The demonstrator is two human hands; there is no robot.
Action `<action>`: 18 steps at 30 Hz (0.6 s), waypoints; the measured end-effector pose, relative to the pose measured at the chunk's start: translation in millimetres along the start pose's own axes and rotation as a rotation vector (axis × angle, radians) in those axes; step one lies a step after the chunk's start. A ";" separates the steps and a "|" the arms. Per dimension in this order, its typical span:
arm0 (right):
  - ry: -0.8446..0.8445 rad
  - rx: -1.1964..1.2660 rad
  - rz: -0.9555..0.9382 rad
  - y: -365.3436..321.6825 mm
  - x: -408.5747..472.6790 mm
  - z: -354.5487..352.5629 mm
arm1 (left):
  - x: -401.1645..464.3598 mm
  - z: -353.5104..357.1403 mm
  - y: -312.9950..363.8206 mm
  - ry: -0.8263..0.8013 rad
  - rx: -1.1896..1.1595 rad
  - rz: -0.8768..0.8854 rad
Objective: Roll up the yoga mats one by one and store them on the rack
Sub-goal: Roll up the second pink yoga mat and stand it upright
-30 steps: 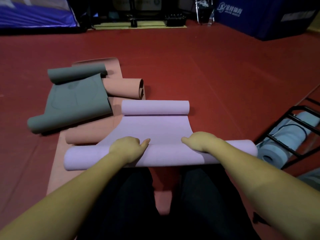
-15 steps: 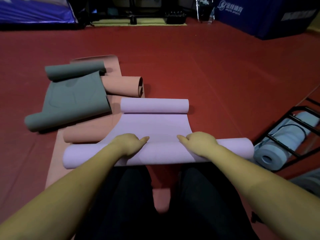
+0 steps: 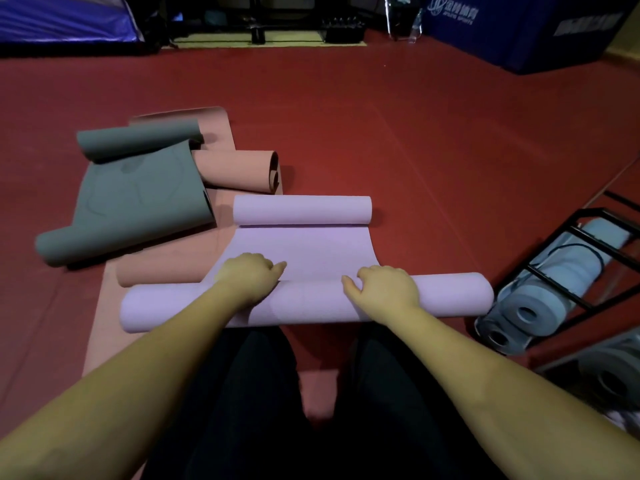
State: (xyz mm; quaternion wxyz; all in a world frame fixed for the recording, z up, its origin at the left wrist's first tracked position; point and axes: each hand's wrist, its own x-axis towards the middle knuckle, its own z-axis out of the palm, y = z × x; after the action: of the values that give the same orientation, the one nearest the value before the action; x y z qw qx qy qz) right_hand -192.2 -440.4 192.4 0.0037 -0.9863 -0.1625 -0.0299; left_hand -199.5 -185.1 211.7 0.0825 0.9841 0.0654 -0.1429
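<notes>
Left hand (image 3: 250, 279): fingers curled over near roll of lilac mat (image 3: 304, 251), thumb pointing inward along the crease. Right hand (image 3: 387, 285): fingers likewise curled, gripping same roll. Lilac mat: rolled at both ends, flat strip between, lying on pink mat (image 3: 166, 271) on red floor (image 3: 433, 140). Grey mat (image 3: 135, 199): left, partly unrolled, overlapping pink mat. Rack (image 3: 588, 258): black frame, right, holding rolled blue-grey mats (image 3: 530, 306). Blue pads (image 3: 519, 26) and dark equipment along far edge of floor.
</notes>
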 end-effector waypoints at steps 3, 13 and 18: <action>-0.074 0.019 0.007 1.0 9.4 -1.4 | -14.3 14.8 -0.9 0.285 0.017 0.033; -0.341 0.084 0.050 2.8 34.3 -22.9 | -27.3 17.6 -4.7 0.246 0.105 0.074; -0.622 0.181 0.076 11.3 32.7 -40.8 | -31.6 5.1 2.8 0.101 0.064 0.082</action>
State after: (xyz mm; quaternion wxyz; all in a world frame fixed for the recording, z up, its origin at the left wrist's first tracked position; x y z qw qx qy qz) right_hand -160.0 -441.4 235.1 0.0427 -0.9492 -0.1209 0.2874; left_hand -230.5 -192.1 216.6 0.0532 0.9941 0.0244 -0.0916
